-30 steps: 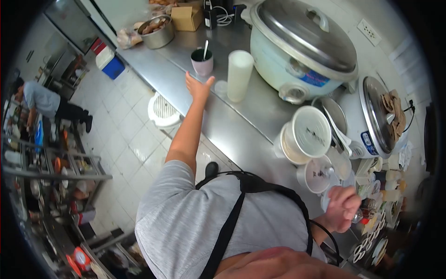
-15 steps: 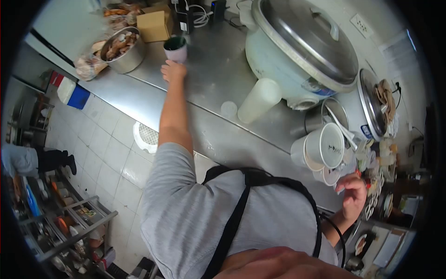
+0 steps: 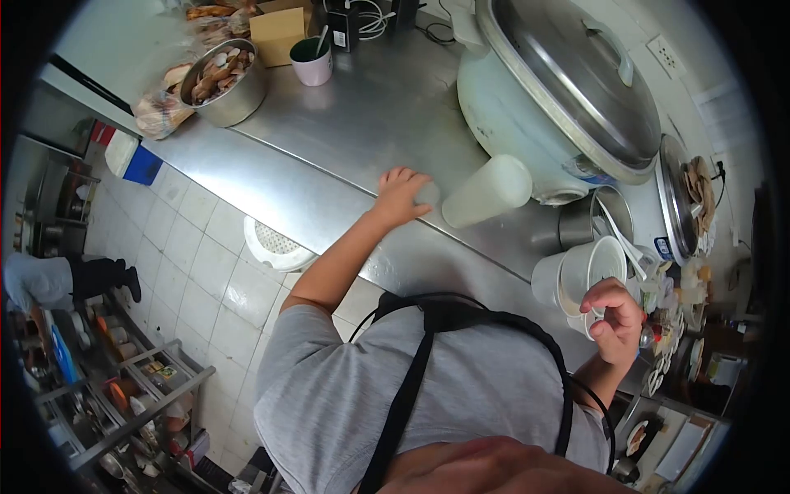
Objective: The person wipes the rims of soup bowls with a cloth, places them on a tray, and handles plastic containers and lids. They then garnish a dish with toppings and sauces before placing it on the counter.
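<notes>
My left hand point(image 3: 400, 198) is low over the steel counter, fingers spread and thumb apart, right at the edge of a small translucent round disc point(image 3: 428, 194). Just right of the disc stands a tall whitish cylinder, perhaps a stack of cups or lids point(image 3: 487, 191). My right hand point(image 3: 615, 323) is raised in front of the stacked white tubs point(image 3: 576, 276), its fingers curled and a gap between thumb and forefinger, with nothing visible in it. Farther back on the counter stands a pink cup point(image 3: 313, 69) with a dark green inside and a spoon handle sticking out.
A large pale green cooker point(image 3: 527, 123) with a steel lid fills the back right. A steel pot point(image 3: 234, 99) of brown pieces stands back left, near a cardboard box point(image 3: 280, 37). A white stool point(image 3: 276, 247) is below the counter edge; another person point(image 3: 49, 280) is far left.
My left hand has left the pink cup, which stays on the counter, and come back to the right beside the disc. My right hand has shifted slightly toward the white tubs.
</notes>
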A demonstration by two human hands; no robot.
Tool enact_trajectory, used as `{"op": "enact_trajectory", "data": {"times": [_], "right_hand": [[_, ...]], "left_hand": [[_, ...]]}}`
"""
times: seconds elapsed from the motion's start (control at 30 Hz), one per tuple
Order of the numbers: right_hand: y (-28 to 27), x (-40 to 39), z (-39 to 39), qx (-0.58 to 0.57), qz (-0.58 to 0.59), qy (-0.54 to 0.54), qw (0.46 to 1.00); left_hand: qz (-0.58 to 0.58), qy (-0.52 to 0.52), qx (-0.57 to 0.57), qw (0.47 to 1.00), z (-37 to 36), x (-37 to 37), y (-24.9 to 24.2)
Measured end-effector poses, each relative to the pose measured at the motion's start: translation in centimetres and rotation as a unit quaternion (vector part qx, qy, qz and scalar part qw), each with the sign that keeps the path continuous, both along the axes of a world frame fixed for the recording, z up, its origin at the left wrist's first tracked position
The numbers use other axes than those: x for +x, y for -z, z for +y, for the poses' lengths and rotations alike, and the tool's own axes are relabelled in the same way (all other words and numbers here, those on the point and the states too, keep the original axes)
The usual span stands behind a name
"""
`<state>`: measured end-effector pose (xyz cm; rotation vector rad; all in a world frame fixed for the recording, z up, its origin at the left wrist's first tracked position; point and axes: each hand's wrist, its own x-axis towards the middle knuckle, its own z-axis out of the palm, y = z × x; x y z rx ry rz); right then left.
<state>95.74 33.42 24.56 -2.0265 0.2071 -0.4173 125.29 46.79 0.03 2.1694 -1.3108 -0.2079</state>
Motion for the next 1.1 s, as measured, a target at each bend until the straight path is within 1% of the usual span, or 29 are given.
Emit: {"op": "enact_trajectory", "data": {"times": [0.03,0.13,0.2,0.33,0.43,0.5,0.57,0.67,0.7,0.73,0.77,0.8,0.83,0.87,0.9,0.93,0.97,1.0,1.03,1.1], "right_hand": [[0.0,-0.1,0.0,0.000,0.002,0.007,1.000],[0.1,-0.9,-0.1,0.001,0.008,0.037,0.999],[0.2,-1.5,-0.3,0.005,0.015,0.065,0.998],[0.3,-2.2,-0.8,0.010,0.023,0.103,0.994],[0.3,-2.4,-1.5,0.002,0.029,0.106,0.994],[0.4,-2.4,-2.1,-0.014,0.032,0.097,0.995],[0.5,-2.6,-2.9,-0.031,0.041,0.092,0.994],[-0.3,-2.0,-3.5,-0.077,0.049,0.060,0.994],[-0.6,-1.9,-3.6,-0.084,0.053,0.053,0.994],[-0.9,-1.6,-3.7,-0.092,0.054,0.044,0.993],[-1.2,-1.7,-3.5,-0.107,0.052,0.033,0.992],[-1.4,-1.9,-3.3,-0.107,0.055,0.024,0.992],[-1.6,-2.2,-3.6,-0.120,0.055,0.017,0.991],[-2.2,-2.6,-4.1,-0.139,0.055,0.011,0.989],[-2.8,-3.2,-4.5,-0.161,0.050,0.025,0.985],[-3.2,-3.7,-4.9,-0.178,0.044,0.036,0.982],[-3.7,-4.3,-5.3,-0.191,0.040,0.043,0.980],[-4.4,-4.9,-5.9,-0.207,0.042,0.056,0.976],[-5.0,-5.5,-6.5,-0.218,0.046,0.066,0.973],[-6.8,-6.2,-7.0,-0.220,0.052,0.075,0.971]], "left_hand": [[0.016,0.002,0.007,1.000,-0.3,0.5,-0.1],[0.022,-0.127,-0.020,0.991,-0.6,4.0,-0.7],[-0.032,-0.213,-0.088,0.973,-0.7,7.6,0.1],[-0.081,-0.350,-0.092,0.929,0.4,14.2,0.0],[-0.070,-0.408,-0.103,0.905,1.7,16.9,-0.2],[-0.041,-0.400,-0.109,0.909,2.2,17.2,-0.5],[-0.051,-0.377,-0.109,0.918,1.6,15.8,-1.2],[0.079,-0.272,-0.190,0.940,-0.7,13.2,-2.0],[0.134,-0.205,-0.242,0.939,-1.7,12.2,-2.6],[0.138,-0.178,-0.272,0.936,-2.4,10.2,-4.8],[0.140,-0.151,-0.307,0.929,-2.7,7.4,-8.4],[0.140,-0.121,-0.354,0.917,-3.0,5.3,-11.2],[0.133,-0.073,-0.417,0.896,-3.2,3.8,-12.6],[0.125,-0.023,-0.482,0.867,-3.2,1.9,-13.7],[0.150,0.020,-0.528,0.836,-2.8,-0.6,-14.8],[0.148,0.077,-0.551,0.818,-2.2,-3.3,-16.0],[0.152,0.145,-0.568,0.796,-2.0,-5.7,-16.3],[0.143,0.238,-0.548,0.789,-2.1,-7.6,-16.1],[0.124,0.280,-0.489,0.817,-2.2,-9.5,-15.9],[0.161,0.291,-0.331,0.883,-3.1,-13.5,-14.5]]}}
